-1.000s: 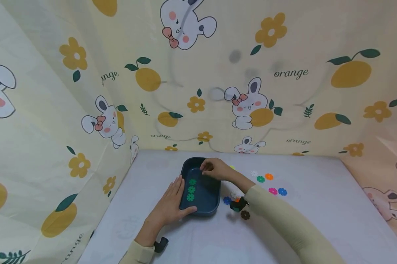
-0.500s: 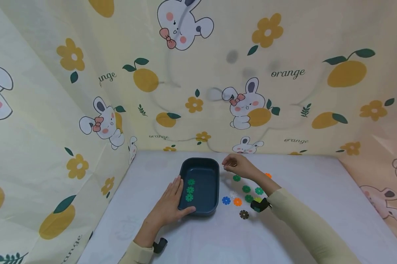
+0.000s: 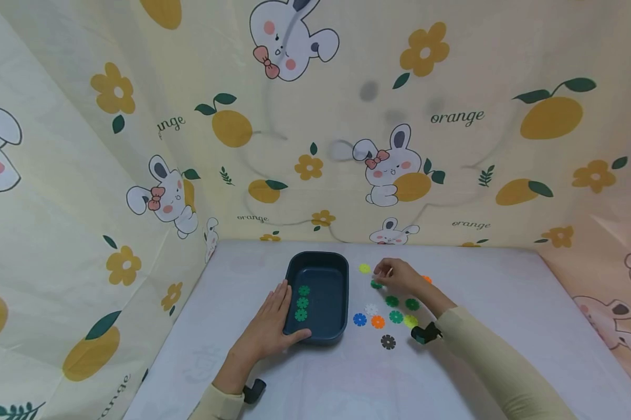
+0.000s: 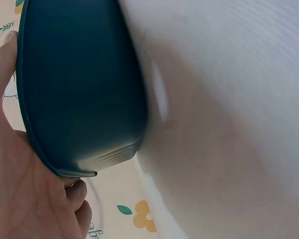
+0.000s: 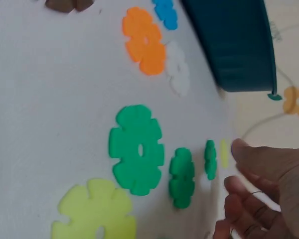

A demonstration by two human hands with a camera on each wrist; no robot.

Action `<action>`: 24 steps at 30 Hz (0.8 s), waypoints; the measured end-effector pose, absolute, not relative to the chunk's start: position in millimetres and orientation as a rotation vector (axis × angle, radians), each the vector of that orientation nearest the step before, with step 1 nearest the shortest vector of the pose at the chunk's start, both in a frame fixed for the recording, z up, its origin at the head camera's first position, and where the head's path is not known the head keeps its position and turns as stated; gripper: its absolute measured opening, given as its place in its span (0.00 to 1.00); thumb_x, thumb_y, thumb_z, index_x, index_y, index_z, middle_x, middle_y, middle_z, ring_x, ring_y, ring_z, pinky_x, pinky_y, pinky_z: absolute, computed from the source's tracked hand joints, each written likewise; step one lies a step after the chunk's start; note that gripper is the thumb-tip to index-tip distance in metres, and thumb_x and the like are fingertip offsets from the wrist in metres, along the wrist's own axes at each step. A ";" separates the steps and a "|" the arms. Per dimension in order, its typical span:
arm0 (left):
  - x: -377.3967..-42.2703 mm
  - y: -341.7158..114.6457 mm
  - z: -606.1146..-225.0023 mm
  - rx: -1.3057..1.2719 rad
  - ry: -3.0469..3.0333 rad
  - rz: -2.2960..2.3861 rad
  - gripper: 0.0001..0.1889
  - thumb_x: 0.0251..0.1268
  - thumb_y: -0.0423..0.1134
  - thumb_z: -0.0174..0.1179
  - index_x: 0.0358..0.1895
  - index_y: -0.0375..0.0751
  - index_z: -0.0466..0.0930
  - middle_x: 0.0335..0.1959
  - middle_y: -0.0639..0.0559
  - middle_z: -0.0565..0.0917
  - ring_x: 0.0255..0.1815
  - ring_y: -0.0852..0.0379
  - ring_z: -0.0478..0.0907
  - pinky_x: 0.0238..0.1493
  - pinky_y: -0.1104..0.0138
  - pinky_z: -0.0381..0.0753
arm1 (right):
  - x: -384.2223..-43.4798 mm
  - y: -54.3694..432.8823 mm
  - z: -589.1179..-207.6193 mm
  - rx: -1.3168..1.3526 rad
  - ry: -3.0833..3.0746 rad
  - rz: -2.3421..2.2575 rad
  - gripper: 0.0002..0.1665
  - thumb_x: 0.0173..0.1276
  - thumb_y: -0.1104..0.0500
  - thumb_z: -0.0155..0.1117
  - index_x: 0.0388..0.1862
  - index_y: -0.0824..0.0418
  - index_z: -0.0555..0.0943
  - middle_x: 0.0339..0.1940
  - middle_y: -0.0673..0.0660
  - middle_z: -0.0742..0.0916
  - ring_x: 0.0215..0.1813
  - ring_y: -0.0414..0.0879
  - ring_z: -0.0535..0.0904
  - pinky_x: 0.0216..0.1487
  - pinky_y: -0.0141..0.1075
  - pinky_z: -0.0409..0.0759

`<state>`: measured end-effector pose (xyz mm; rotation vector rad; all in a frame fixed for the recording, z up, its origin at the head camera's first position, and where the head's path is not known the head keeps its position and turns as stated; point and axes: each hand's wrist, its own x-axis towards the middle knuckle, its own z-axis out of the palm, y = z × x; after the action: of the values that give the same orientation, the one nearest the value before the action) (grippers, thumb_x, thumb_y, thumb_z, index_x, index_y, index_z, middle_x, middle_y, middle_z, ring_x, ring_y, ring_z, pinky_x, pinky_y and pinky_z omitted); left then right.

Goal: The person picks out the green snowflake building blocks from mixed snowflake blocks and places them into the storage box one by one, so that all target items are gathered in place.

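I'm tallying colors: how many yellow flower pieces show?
2: the far yellow piece, on the table between the tray and the right hand; the near yellow piece, beside a green piece. The right sleeve may hide more.

A dark teal tray [image 3: 332, 300] holds three green flower-shaped pieces [image 3: 302, 303] on a white table [image 3: 294, 385]. Right of the tray lie a blue disc [image 3: 360, 319], a white disc [image 3: 371, 310], orange discs [image 3: 378, 321], a brown disc [image 3: 388, 342], yellow discs [image 3: 410, 321] and green discs [image 3: 392, 301]. Behind the tray, a cream curtain [image 3: 315, 105] bears a print of white rabbits [image 3: 386, 195], mustard flowers [image 3: 310, 167], oranges [image 3: 231, 128] and dark green leaves [image 3: 279, 184]. Beige sleeves [image 3: 504, 367] flank the tray.
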<state>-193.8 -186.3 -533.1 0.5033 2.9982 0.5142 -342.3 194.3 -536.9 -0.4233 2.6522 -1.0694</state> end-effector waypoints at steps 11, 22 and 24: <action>-192.9 -185.3 -532.3 0.492 3.002 0.508 0.63 0.68 0.78 0.58 0.89 0.36 0.42 0.91 0.46 0.39 0.91 0.49 0.38 0.89 0.52 0.42 | -341.2 191.9 -544.7 -0.347 2.688 -0.939 0.18 0.70 0.54 0.79 0.50 0.61 0.82 0.40 0.57 0.82 0.42 0.51 0.76 0.41 0.40 0.78; -193.4 -186.0 -532.5 0.497 2.994 0.511 0.63 0.68 0.78 0.57 0.89 0.36 0.42 0.91 0.45 0.40 0.91 0.48 0.38 0.89 0.51 0.43 | -337.9 183.8 -542.4 -0.491 2.697 -1.011 0.12 0.73 0.66 0.72 0.50 0.62 0.79 0.41 0.58 0.84 0.43 0.51 0.78 0.47 0.43 0.82; -193.5 -186.1 -533.2 0.493 2.999 0.520 0.63 0.68 0.77 0.59 0.89 0.36 0.42 0.91 0.45 0.40 0.91 0.48 0.39 0.89 0.51 0.44 | -338.0 181.0 -538.3 -0.525 2.714 -1.014 0.10 0.74 0.67 0.70 0.50 0.61 0.80 0.40 0.56 0.84 0.43 0.50 0.78 0.47 0.42 0.83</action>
<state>-193.5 -186.1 -533.2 0.4929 2.9992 0.5200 -338.0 181.0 -538.3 -0.5252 2.7139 -1.0139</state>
